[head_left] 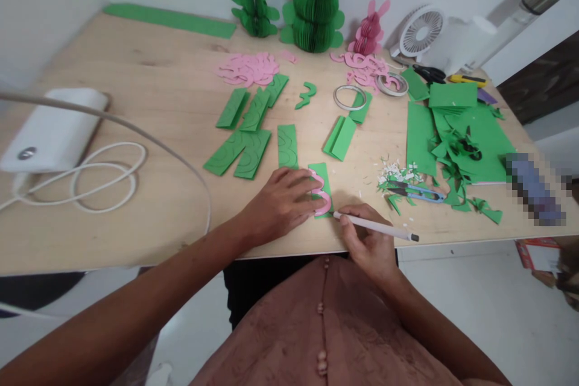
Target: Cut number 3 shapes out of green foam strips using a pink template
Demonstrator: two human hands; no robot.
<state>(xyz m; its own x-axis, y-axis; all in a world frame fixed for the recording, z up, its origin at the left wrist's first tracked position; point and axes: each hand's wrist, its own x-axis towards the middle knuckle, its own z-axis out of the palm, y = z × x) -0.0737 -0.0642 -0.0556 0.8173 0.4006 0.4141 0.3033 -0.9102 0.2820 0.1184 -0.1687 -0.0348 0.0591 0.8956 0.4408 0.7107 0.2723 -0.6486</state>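
Shirt [357, 319]: buttoned, close by the table [172, 84].
Right hand [368, 244]: closed around a pen [380, 228], writing-fashion, tip at the strip [319, 169]'s lower right edge, probably for following the cutout [324, 199].
Left hand [287, 202]: spread, pinching nothing, fingers over cutout, likely to stop slipping.
Cutout: pink, scalloped like a 3, flat on green strip, partly covered.
Marked strips [254, 160]: beyond left hand, bearing curved lines.
Snips [423, 192]: beside scraps [398, 171], well right.

The wooden table [167, 75] bears folded green papers [232, 110], pink cutouts [251, 67], a white box [58, 123] and a fan [421, 32].
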